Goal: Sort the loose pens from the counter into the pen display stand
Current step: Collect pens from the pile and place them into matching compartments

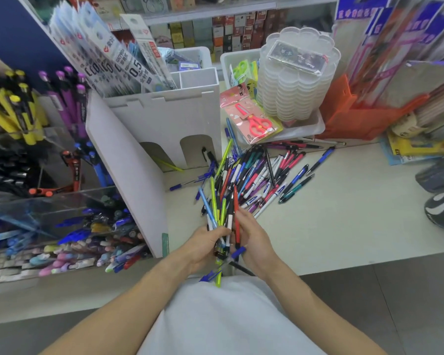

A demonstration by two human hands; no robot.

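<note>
Person is wearing a plain white top (215, 321), probably a short-sleeved tee since no sleeve is showing. Both forearms are showing bare, running up from either side of the top. Left hand (203, 248) and right hand (253, 243) are wearing no gloves, rings or watch.

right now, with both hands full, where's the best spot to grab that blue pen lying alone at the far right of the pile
Probably by the middle of its barrel, coming down from above. The blue pen lies flat on the counter, apart from the pile of pens, so both long sides look clear for a thumb-and-finger pinch.
</note>
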